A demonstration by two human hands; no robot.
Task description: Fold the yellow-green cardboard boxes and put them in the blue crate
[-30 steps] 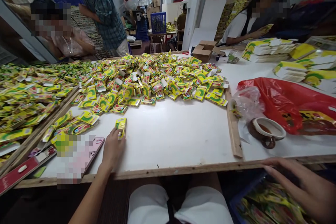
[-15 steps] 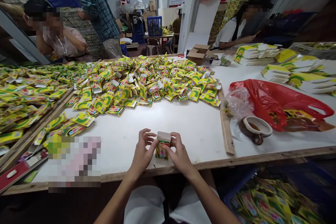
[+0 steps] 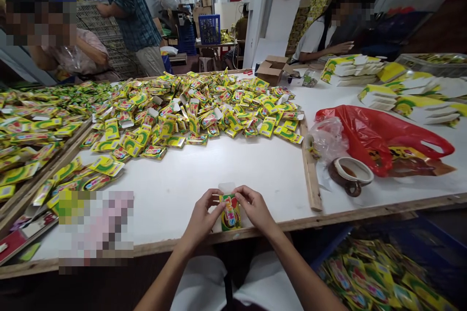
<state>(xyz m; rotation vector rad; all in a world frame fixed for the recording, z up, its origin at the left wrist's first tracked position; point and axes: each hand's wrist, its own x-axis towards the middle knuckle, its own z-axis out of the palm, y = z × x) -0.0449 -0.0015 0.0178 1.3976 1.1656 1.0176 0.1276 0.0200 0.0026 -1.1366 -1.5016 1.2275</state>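
Note:
Both hands hold one small yellow-green printed box (image 3: 230, 214) at the front edge of the white table (image 3: 175, 189). Its pale end flap stands up at the far side. My left hand (image 3: 207, 211) grips the box's left side, thumb on the printed face. My right hand (image 3: 255, 208) pinches its upper right corner, near the flap. Beyond my hands spreads a heap of similar small boxes (image 3: 193, 116), several with white flaps sticking out.
A wooden strip (image 3: 310, 170) bounds the right side. Past it are a brown mug (image 3: 352, 175), a red plastic bag (image 3: 372, 136) and stacked flat cartons (image 3: 350, 70). A crate with printed packets (image 3: 379, 277) stands low at right. Co-workers sit and stand across the table.
The box has tipped back from upright, now showing more of its printed face. My right hand has shifted to its top corner. The camera view has moved slightly.

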